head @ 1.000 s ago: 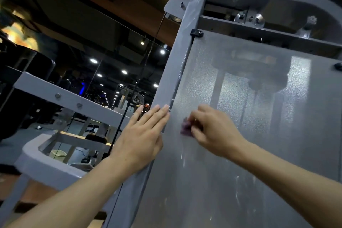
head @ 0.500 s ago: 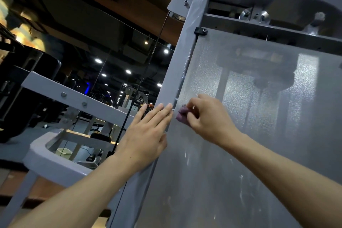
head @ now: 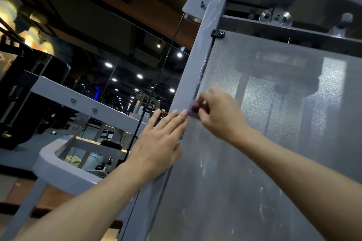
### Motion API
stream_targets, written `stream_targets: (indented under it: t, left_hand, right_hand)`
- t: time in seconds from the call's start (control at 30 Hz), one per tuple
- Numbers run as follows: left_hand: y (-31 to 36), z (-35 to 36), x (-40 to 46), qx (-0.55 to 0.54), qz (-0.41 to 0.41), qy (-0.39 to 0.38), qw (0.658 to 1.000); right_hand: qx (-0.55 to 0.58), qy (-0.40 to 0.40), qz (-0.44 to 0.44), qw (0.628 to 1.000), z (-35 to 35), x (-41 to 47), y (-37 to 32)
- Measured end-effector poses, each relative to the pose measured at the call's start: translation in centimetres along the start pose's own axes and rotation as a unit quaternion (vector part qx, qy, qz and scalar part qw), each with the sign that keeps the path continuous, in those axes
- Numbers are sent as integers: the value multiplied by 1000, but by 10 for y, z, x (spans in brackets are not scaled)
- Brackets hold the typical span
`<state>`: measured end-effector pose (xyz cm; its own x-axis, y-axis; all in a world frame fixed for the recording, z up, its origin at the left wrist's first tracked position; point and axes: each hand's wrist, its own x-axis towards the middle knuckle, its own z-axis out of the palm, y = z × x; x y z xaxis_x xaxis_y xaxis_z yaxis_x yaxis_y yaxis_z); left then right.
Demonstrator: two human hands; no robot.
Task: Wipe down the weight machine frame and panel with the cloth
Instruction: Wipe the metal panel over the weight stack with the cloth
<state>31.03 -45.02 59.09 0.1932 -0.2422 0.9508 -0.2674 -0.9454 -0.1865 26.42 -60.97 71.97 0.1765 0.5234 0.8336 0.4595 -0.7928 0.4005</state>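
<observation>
Since the earlier frames the right hand has moved left across the panel, and its small purple cloth now sits at the panel's left edge, touching the frame. Its fingers are curled and pinch the cloth. Left hand lies flat with straight fingers on the frame, fingertips just beside the cloth.

Because the cloth is so small, it could catch in the narrow gap between panel and frame, or the two hands could collide. Upward the frame is free until the black clip; to the right the panel offers wide open room.
</observation>
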Motion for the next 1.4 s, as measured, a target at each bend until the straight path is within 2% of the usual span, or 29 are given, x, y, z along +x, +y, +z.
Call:
stream_targets:
  t: [0.07,0.1,0.23,0.3,0.43,0.57,0.77,0.93,1.03,1.23,1.4]
  left_hand:
    - [3,-5,3,1,-2,-2,1000]
    - [5,-8,4,4,-4,-3,1000]
    - [10,-24,1,-2,-13,3,1000]
    - [11,-27,-10,-31,-22,9,999]
    - [17,-24,-44,-125,-51,-5,991]
    - [28,-18,-75,-171,-68,-45,982]
    - [40,-19,-87,-236,-104,-98,961]
    - [47,-20,-102,-265,-143,-126,945]
    - [49,-18,-114,-279,-156,-149,936]
    - [55,-20,-134,-361,-200,-168,895]
    - [60,-19,-157,-442,-249,-170,845]
  right_hand:
    - [5,-42,-37,998,-1,-12,-1]
    - [0,-38,-33,999,-4,-7,4]
    - [-28,59,68,996,-21,32,30]
    - [-32,72,81,994,-22,37,31]
    - [-6,20,3,1000,-11,1,9]
    - [-3,-47,-102,994,-3,-33,1]
    - [-9,58,2,998,-7,-11,18]
    - [-5,-13,-86,996,23,-62,-4]
    - [-28,-17,-110,993,23,-59,1]
    - [-17,55,-49,997,2,-31,8]
    - [-16,-9,-121,992,28,-77,-2]
